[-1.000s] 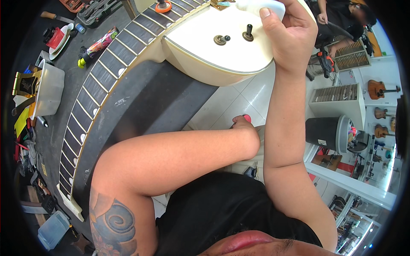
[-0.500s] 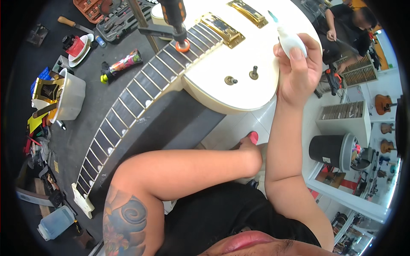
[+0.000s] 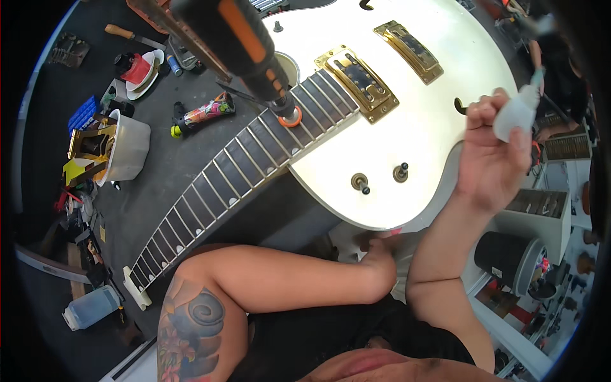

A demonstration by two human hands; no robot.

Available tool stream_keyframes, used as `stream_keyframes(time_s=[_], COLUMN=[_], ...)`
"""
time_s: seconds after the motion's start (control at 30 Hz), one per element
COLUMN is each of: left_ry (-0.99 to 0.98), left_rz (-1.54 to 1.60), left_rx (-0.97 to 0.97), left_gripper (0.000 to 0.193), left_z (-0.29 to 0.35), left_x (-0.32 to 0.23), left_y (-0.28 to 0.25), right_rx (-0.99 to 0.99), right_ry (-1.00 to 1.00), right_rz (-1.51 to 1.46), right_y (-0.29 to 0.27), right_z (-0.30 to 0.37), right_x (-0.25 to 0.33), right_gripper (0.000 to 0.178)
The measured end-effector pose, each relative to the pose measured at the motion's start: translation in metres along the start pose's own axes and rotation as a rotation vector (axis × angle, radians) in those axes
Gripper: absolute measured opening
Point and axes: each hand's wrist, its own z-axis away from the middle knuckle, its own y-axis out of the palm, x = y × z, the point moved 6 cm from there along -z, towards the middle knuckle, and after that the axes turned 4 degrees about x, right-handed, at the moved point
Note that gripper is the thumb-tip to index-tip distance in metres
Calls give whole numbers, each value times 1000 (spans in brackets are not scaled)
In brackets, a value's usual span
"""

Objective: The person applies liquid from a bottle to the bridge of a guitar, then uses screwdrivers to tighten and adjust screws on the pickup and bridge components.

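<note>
My right hand (image 3: 493, 153) is raised at the right, by the edge of the cream-white guitar body (image 3: 439, 102). Its fingers close around a small white squeeze bottle (image 3: 517, 114) with a pale green tip pointing up. My left forearm crosses in front of me, below the guitar. The left hand (image 3: 380, 258) is bent at the wrist, and its fingers are hidden or blurred near a pinkish patch. A dark fretboard (image 3: 254, 153) with metal frets runs down to the lower left. A black-and-orange clamp (image 3: 245, 51) presses an orange-rimmed pad (image 3: 291, 117) onto it.
On the dark bench are a colourful wrapped tube (image 3: 207, 114), a white tub (image 3: 130, 149) of parts, a red bottle (image 3: 133, 69) on a dish and a clear bottle (image 3: 92, 307). A black bin (image 3: 506, 254) stands at right. Another person (image 3: 557, 70) works at upper right.
My right hand has moved right with the squeeze bottle, away from the body's top, and its tip now leans rightward. The whole view has shifted. My left arm stays folded across.
</note>
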Motion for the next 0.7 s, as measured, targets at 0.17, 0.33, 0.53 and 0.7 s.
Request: stream_keyframes(time_s=[0.17, 0.33, 0.53, 0.7], left_ry=[156, -105, 214, 101], left_rz=[-132, 65, -396, -603], left_rx=[7, -195, -200, -249], left_gripper=[23, 21, 19, 23], left_z=[-1, -7, -10, 5], left_x=[7, 10, -5, 7], left_y=[-6, 0, 13, 0], right_rx=[20, -11, -8, -3], right_ry=[-202, -164, -125, -92], right_rz=[316, 446, 468, 522], right_y=[-8, -3, -6, -8], right_z=[-33, -39, -40, -40], right_x=[15, -3, -4, -4], right_gripper=[45, 44, 38, 38])
